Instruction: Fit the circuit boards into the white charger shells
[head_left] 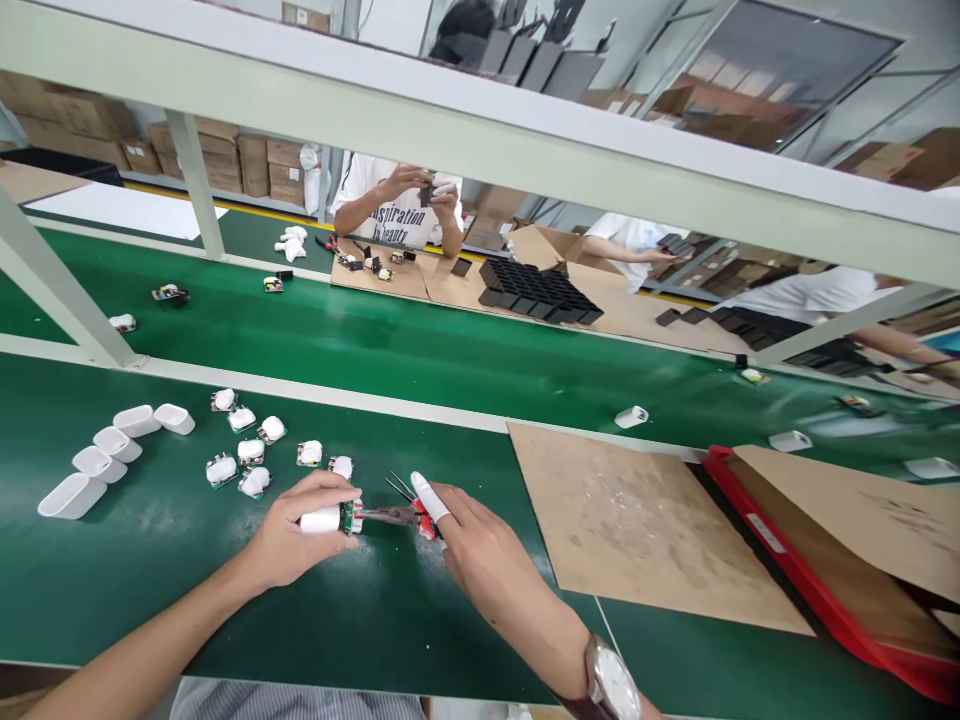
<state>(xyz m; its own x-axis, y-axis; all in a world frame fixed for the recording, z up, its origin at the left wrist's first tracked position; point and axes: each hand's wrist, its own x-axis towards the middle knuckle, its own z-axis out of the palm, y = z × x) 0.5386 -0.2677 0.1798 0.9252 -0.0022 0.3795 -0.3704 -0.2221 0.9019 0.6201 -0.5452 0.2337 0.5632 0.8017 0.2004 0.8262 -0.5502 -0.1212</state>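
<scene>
My left hand (296, 525) is closed round a white plastic housing (320, 520), with a small green circuit board (349, 517) at its open end. In my right hand (480, 545) are red-handled pliers (397, 515), their jaws reaching the board's outer side; whether they grip a part there I cannot tell. Two thin metal prongs (401, 487) stick out beside the pliers, and a white cover sits on one fingertip. Just beyond my hands lie several circuit boards with white tops (251, 453). Several empty white housings (73, 495) stand in a curved row to the left.
A brown cardboard sheet (637, 510) lies on the green bench at right, beside a red tray (765, 530) holding cardboard. Beyond a pale rail runs a green belt (420, 360) carrying loose housings and boards. Co-workers (397, 200) handle black parts across it. A frame beam (480, 120) crosses overhead.
</scene>
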